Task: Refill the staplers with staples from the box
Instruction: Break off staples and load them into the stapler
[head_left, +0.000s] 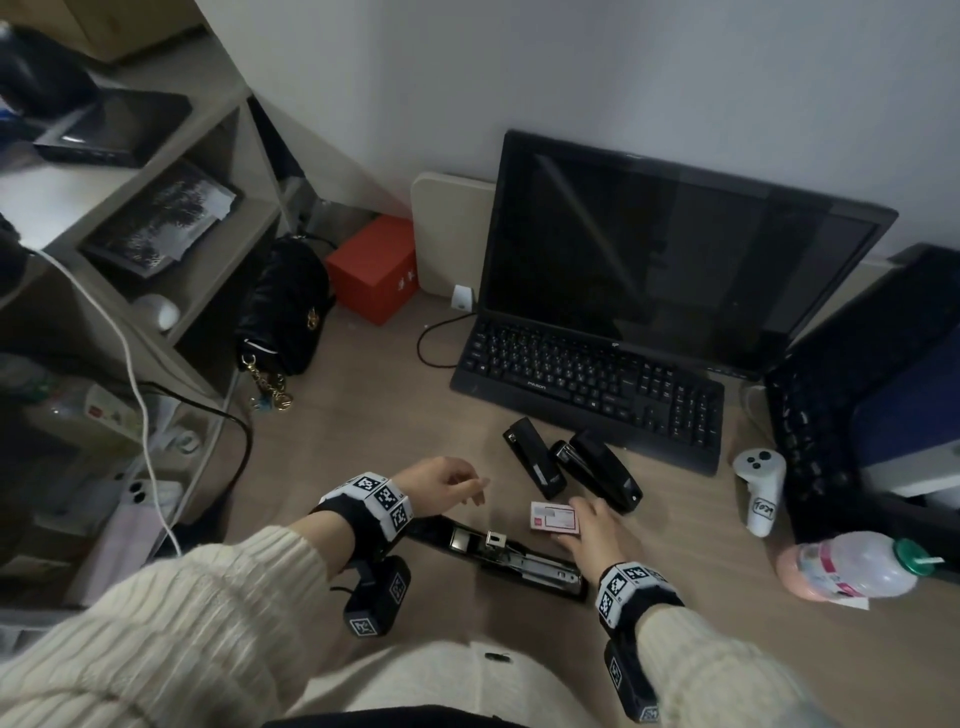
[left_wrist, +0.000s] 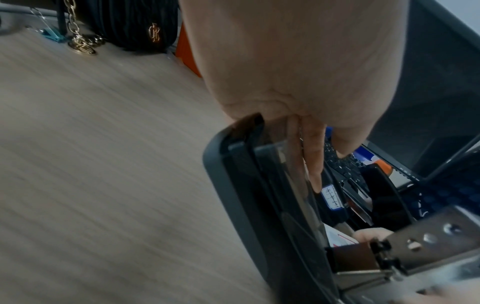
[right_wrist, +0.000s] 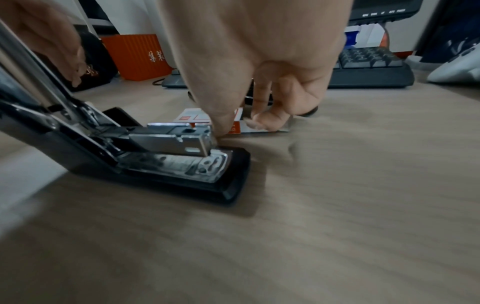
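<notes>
Stapler (head_left: 498, 553), opened up, lies on bench (head_left: 363, 426) w/ staple box (head_left: 555, 517) just beyond; two shut staplers (head_left: 571, 467) nearby.
L wrist: left hand (left_wrist: 298, 72) fingers loosely curled, holding nothing.
R wrist: right hand (right_wrist: 254, 61) fingers pinch the box (right_wrist: 233, 121).

Three staplers: one open (head_left: 498, 553) between the two hands, two shut, one (head_left: 534, 457) beyond the left fingers, one (head_left: 597, 467) beyond the right fingers. One staple box (head_left: 555, 517) under the right fingers. Two hands, left (head_left: 441, 480) and right (head_left: 592, 535). Two keyboards, one (head_left: 587, 384) past the shut staplers, one (head_left: 810, 431) far right of the fingers. One monitor (head_left: 675, 249), one controller (head_left: 759, 488), one bottle (head_left: 852, 566), one black bag (head_left: 285, 306), one red box (head_left: 374, 267)
</notes>
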